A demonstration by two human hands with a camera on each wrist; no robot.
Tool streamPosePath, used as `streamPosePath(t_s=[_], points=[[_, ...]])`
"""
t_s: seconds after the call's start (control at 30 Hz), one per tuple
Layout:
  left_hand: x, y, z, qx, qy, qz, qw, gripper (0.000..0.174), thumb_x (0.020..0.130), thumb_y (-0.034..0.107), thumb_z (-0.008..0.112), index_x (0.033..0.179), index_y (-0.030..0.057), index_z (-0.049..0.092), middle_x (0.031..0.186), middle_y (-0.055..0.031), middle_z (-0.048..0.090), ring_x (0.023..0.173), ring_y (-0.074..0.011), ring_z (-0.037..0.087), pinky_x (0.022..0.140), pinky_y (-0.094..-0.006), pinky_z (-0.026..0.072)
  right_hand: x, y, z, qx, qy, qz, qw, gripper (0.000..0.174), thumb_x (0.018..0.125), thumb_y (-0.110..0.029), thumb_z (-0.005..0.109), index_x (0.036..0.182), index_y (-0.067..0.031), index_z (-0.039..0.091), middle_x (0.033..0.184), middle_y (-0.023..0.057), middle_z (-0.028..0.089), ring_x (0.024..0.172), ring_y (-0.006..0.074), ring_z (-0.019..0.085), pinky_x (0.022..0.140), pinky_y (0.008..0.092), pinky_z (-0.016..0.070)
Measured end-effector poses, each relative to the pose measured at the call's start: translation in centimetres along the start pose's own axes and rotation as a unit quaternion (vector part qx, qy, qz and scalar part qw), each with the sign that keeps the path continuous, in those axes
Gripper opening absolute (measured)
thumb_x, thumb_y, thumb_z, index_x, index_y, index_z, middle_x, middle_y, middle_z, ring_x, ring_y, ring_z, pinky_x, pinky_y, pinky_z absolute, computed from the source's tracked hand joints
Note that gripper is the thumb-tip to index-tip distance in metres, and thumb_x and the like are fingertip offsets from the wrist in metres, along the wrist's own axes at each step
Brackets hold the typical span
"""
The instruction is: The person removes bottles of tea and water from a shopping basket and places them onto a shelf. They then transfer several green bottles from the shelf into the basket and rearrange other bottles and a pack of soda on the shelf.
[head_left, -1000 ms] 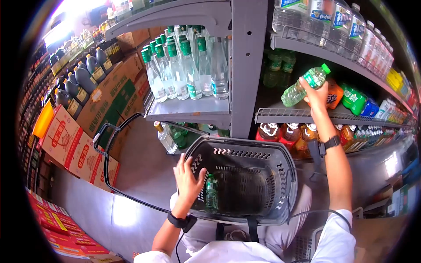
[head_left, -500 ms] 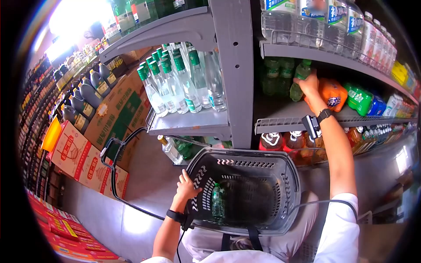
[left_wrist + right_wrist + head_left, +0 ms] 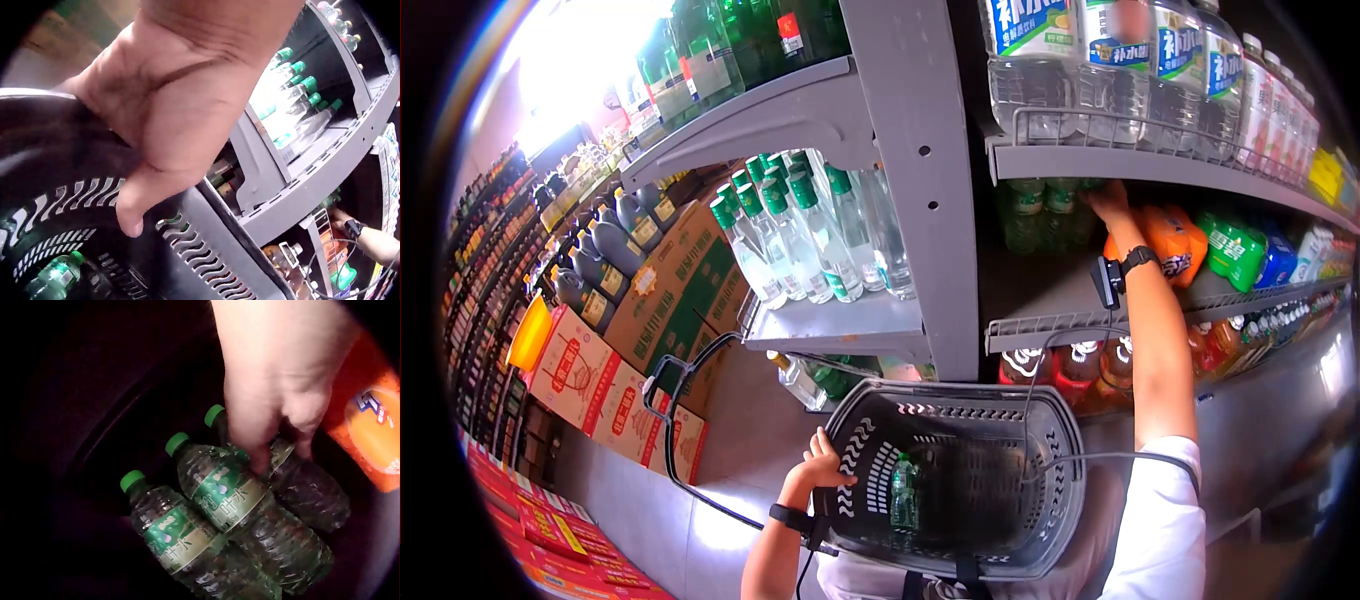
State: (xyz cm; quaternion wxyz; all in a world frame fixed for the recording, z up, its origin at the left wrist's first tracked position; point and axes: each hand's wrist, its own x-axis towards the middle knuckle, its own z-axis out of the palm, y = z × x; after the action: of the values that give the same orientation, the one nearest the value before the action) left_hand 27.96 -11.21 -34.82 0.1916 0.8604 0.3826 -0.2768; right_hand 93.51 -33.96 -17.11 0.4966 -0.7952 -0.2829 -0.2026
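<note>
My right hand (image 3: 1112,203) reaches into the dark shelf bay and grips a green-capped water bottle (image 3: 312,495) round its label, thumb and fingers on either side. Two like bottles, a middle one (image 3: 234,500) and an outer one (image 3: 178,540), stand beside it with green bamboo-leaf labels. My left hand (image 3: 822,468) holds the side rim of a black shopping basket (image 3: 950,398), its thumb hanging over the inner wall in the left wrist view. Inside the basket lies one green-capped bottle (image 3: 904,495).
Orange soda packs (image 3: 1170,240) and a green pack (image 3: 1235,252) sit right of my right hand. A wire lip (image 3: 1050,325) edges that shelf, with large bottles (image 3: 1090,365) below. A grey post (image 3: 930,280) divides it from green-capped glass bottles (image 3: 800,240). The basket's handle (image 3: 670,440) swings out left.
My right hand has carried the bottle from the shelf's front back into the bay, next to the other two. My left hand has come down from above the basket onto its rim.
</note>
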Motion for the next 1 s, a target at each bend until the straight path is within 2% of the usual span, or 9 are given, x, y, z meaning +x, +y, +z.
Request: streamPosePath(t_s=[0.3, 0.47, 0.57, 0.63, 0.7, 0.77, 0.83, 0.93, 1.0], points=[[0.6, -0.9, 0.1, -0.002, -0.011, 0.001, 1.0, 0.146, 0.063, 0.058, 0.081, 0.138, -0.0166, -0.02, 0.148, -0.0403, 0.0, 0.135, -0.0573, 0.019, 0.112, -0.0466, 0.0259, 2.5, 6.4, 3.4, 0.103, 0.015, -0.106, 0.989, 0.061, 0.072, -0.012, 0.068, 0.129, -0.0008, 0.05, 0.124, 0.0166, 0.057, 0.113, 0.031, 0.056, 0.096, 0.0383, 0.0435], [0.5, -0.9, -0.1, -0.01, -0.013, -0.004, 1.0, 0.147, 0.062, 0.058, 0.082, 0.138, -0.0171, -0.019, 0.147, -0.0406, 0.005, 0.134, -0.0545, 0.024, 0.112, -0.0444, 0.0261, -0.6, -0.9, -1.7, 0.238, -0.14, 0.112, 0.954, 0.056, 0.071, -0.012, 0.072, 0.123, -0.0009, 0.056, 0.117, 0.0141, 0.062, 0.108, 0.0267, 0.058, 0.095, 0.0356, 0.0449], [0.4, -1.1, -0.2, -0.037, -0.018, 0.001, 0.999, 0.147, 0.061, 0.056, 0.083, 0.139, -0.0155, -0.02, 0.149, -0.0382, 0.001, 0.136, -0.0543, 0.019, 0.114, -0.0449, 0.0238, -0.3, -1.6, -2.4, 0.2, -0.2, 0.119, 0.952, 0.044, 0.075, -0.01, 0.07, 0.117, -0.0032, 0.059, 0.11, 0.0111, 0.062, 0.101, 0.0245, 0.06, 0.083, 0.0356, 0.0478], [0.6, -1.3, 0.1, -0.008, -0.007, 0.007, 1.0, 0.149, 0.061, 0.06, 0.082, 0.139, -0.0153, -0.02, 0.148, -0.04, 0.006, 0.134, -0.0536, 0.025, 0.112, -0.0429, 0.0272, 1.2, 1.6, -2.4, 0.211, -0.284, 0.087, 0.931, 0.029, 0.083, -0.01, 0.065, 0.111, -0.0055, 0.057, 0.099, 0.0078, 0.062, 0.091, 0.0211, 0.063, 0.063, 0.0364, 0.0509], [0.2, -0.8, -0.3, -0.028, -0.014, 0.005, 0.999, 0.148, 0.061, 0.056, 0.083, 0.138, -0.0165, -0.02, 0.148, -0.0396, 0.001, 0.136, -0.0547, 0.018, 0.114, -0.0449, 0.0238, 3.9, 9.6, 0.3, 0.129, -0.274, -0.103, 0.947, 0.026, 0.084, -0.009, 0.064, 0.109, -0.0071, 0.057, 0.1, 0.0085, 0.062, 0.09, 0.0221, 0.063, 0.062, 0.0364, 0.0515], [-0.1, -0.6, -0.5, -0.043, -0.016, 0.007, 0.999, 0.148, 0.061, 0.055, 0.084, 0.137, -0.0173, -0.02, 0.149, -0.0397, -0.001, 0.137, -0.0554, 0.015, 0.114, -0.046, 0.0223, 3.7, 9.7, 0.8, 0.168, -0.219, -0.073, 0.958, 0.025, 0.085, -0.008, 0.063, 0.108, -0.0085, 0.056, 0.101, 0.0089, 0.061, 0.09, 0.0227, 0.062, 0.063, 0.0366, 0.0517], [-0.1, -0.7, -0.6, -0.05, -0.013, 0.013, 0.999, 0.149, 0.06, 0.056, 0.084, 0.137, -0.0176, -0.02, 0.148, -0.0403, 0.0, 0.137, -0.0556, 0.015, 0.114, -0.0459, 0.0225, 0.7, 3.1, 0.2, 0.323, -0.11, 0.178, 0.923, 0.025, 0.085, -0.008, 0.063, 0.108, -0.0096, 0.056, 0.103, 0.009, 0.061, 0.091, 0.0229, 0.062, 0.065, 0.037, 0.0517], [0.0, -0.7, -0.5, -0.038, -0.009, 0.009, 0.999, 0.149, 0.06, 0.057, 0.084, 0.137, -0.0176, -0.02, 0.148, -0.0403, 0.0, 0.136, -0.0555, 0.016, 0.114, -0.0455, 0.023, 2.3, 6.2, 2.2, 0.278, -0.079, 0.154, 0.945, 0.07, 0.079, -0.012, 0.068, 0.14, -0.0065, 0.035, 0.111, 0.0128, 0.06, 0.094, 0.0259, 0.062, 0.064, 0.0387, 0.0551], [0.0, -0.7, -0.6, -0.037, -0.011, 0.011, 0.999, 0.15, 0.06, 0.057, 0.084, 0.137, -0.0182, -0.02, 0.148, -0.0404, -0.002, 0.136, -0.0563, 0.015, 0.114, -0.0455, 0.0221, 2.9, 7.6, 2.7, 0.304, -0.101, 0.123, 0.939, 0.073, 0.079, -0.013, 0.067, 0.143, -0.0069, 0.032, 0.115, 0.0135, 0.059, 0.093, 0.0253, 0.061, 0.063, 0.0374, 0.0549]])
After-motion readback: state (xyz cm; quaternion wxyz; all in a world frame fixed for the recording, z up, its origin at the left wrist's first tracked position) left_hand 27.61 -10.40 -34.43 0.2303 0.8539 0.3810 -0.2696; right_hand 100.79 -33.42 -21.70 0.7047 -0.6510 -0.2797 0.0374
